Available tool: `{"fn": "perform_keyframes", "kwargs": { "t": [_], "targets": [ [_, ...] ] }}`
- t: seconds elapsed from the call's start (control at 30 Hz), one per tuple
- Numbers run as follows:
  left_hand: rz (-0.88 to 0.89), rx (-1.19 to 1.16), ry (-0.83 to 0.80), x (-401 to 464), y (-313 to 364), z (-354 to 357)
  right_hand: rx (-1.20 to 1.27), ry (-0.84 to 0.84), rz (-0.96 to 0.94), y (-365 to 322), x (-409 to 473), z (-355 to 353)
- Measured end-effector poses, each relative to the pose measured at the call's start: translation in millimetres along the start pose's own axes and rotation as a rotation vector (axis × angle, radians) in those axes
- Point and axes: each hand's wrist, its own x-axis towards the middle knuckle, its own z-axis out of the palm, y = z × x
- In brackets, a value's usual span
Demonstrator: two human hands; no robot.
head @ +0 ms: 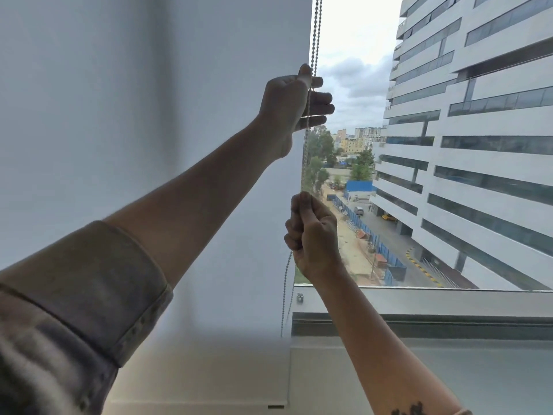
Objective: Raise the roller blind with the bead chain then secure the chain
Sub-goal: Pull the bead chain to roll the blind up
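A white roller blind covers the left of the view, and its bottom bar hangs low near the frame's lower edge. The metal bead chain drops along the blind's right edge. My left hand is raised high and pinches the chain between thumb and forefinger, with the other fingers spread. My right hand is lower, fist closed on the chain. The chain's loop hangs on below it beside the blind's edge.
Right of the blind is bare window glass with an office building and a street outside. A grey window sill runs across below the glass, with a small metal fitting at its left end.
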Motion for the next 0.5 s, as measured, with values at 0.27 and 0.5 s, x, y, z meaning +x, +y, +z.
{"fn": "perform_keyframes", "kwargs": {
  "t": [0.27,0.5],
  "targets": [
    [-0.125,-0.095,0.054,1.0,-9.0,1.6,-0.003,-0.021,0.055,31.2,-19.7,-12.8],
    [-0.110,-0.053,0.107,-18.7,-37.0,6.9,-0.019,0.004,0.117,57.9,-39.4,-23.1]
  ]
}}
